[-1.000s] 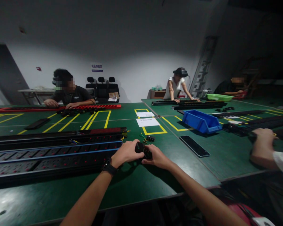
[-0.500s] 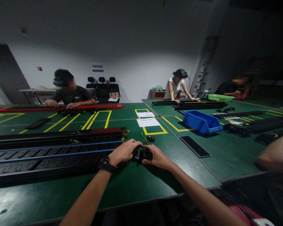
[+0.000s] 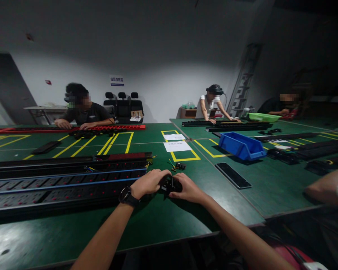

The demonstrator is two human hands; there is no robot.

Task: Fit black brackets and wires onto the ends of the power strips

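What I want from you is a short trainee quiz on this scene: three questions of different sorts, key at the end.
1. Multiple choice. What are the left hand and right hand holding?
A) a white sheet
B) small black hardware
C) a green tray

2. True or false. The left arm wears a watch.

3. Fill in the colour. The phone lies on the green table, nearer to the person than the ____ bin.

Key: 1. B; 2. True; 3. blue
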